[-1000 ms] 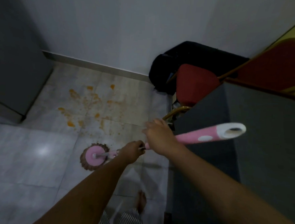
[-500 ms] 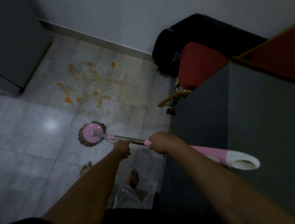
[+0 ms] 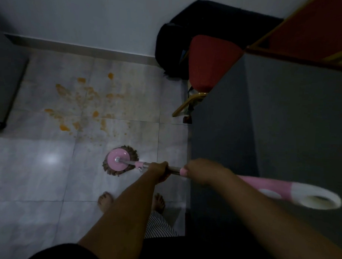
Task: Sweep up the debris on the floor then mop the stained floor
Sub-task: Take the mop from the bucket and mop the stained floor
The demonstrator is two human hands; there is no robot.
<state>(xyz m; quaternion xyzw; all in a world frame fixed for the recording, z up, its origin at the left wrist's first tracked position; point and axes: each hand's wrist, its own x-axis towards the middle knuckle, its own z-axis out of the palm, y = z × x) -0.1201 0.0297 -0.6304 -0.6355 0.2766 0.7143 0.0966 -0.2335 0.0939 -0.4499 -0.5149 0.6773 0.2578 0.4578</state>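
On the pale tiled floor [image 3: 26, 181], just short of the orange stain [image 3: 83, 106], sits the round spin-mop head [image 3: 118, 163]: pink plastic disc on top, brown fringe of strands showing around the rim, flat on the tile. The pole runs from the disc hub back toward the person. The left hand [image 3: 158, 171] is wrapped fully round the metal section of the mop pole [image 3: 174, 169], fingers closed tight. The right hand [image 3: 201, 170] is fisted on the pole just behind it, at the start of the pink grip [image 3: 261, 187]; the two hands are near each other, not touching. The white end cap [image 3: 318, 199] sticks out past the right forearm, over the dark grey cabinet [image 3: 284, 124].

Handling guess: pole stiff and light, metal part probably slick, pink grip less so. Head is soft and will likely drag when wet, so push needs downward load from the forward hand. The hub joint looks like a swivel, so the head may tip if the pole is angled too low.

Stain is smeared blotches and specks, well apart from the mop head's far edge; no loose debris clearly visible, too dim to be sure. So mopping stage, stain not yet reached. A red-seated chair [image 3: 210, 60] and black bag [image 3: 174, 41] stand right of the stain; bare feet [image 3: 105, 201] are just behind the head.
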